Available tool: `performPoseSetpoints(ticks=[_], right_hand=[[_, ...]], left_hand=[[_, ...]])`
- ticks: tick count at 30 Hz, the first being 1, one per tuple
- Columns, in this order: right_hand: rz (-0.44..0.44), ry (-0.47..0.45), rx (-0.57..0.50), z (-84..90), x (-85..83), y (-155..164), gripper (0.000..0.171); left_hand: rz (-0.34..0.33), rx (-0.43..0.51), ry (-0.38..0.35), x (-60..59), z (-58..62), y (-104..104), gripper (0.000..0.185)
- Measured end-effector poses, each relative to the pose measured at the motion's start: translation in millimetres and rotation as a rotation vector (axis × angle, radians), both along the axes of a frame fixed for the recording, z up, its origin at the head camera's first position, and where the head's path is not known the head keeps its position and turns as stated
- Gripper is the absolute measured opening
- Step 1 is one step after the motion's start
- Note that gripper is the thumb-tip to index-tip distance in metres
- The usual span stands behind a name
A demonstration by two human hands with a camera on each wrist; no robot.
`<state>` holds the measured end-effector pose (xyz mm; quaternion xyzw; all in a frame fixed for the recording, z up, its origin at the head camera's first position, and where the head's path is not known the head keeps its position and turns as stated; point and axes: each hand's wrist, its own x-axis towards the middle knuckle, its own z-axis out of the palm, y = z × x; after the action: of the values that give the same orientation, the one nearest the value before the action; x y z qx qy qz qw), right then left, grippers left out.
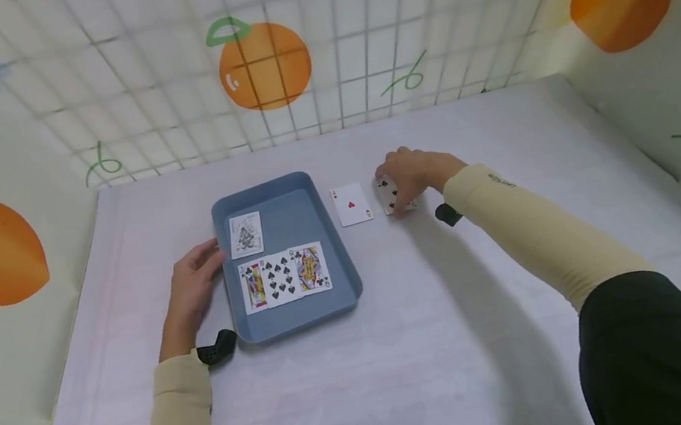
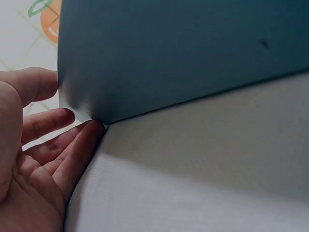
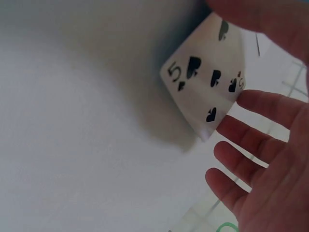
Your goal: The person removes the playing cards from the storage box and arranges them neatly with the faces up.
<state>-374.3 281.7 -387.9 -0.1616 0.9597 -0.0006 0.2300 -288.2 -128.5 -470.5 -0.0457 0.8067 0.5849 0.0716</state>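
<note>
Right wrist: I see right hand (image 1: 414, 175) pinching a bowed card (image 3: 205, 87); oversqueezing could spring it loose! Left hand's (image 1: 191, 284) fingers relaxed against tray (image 1: 288, 210).

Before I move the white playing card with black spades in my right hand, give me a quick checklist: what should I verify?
1. Right hand pinching the white five-of-spades playing card: ok.
2. Only one card in that grip: cannot tell; the hand hides part of it.
3. Left hand touching the left side of the blue rectangular tray: ok.
4. Bare room in the tray: ok, to the right of the black-and-white joker card.
5. Clear tabletop between the five and the tray: not ok; the white ace-of-hearts playing card lies there.
6. Row of three white playing cards inside the tray: ok.
</note>
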Motion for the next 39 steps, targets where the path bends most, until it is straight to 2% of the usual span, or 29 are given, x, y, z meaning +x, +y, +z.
performPoseSetpoints(ticks=[14, 22, 31, 39], right_hand=[[0.000, 0.012, 0.010, 4.5, -2.3, -0.9, 0.080], [-0.021, 0.010, 0.017, 6.3, 0.1, -2.0, 0.088], [-0.004, 0.014, 0.021, 7.4, 2.2, 0.2, 0.095], [0.030, 0.035, 0.007, 10.8, 1.9, -2.2, 0.089]], left_hand=[[0.005, 0.013, 0.025, 2.9, 2.5, -2.0, 0.052], [0.004, 0.022, 0.032, 3.4, 4.3, -1.4, 0.052], [-0.002, 0.039, 0.016, 2.7, 2.2, -0.6, 0.052], [-0.010, 0.043, 0.011, -0.5, 0.7, 1.0, 0.052]])
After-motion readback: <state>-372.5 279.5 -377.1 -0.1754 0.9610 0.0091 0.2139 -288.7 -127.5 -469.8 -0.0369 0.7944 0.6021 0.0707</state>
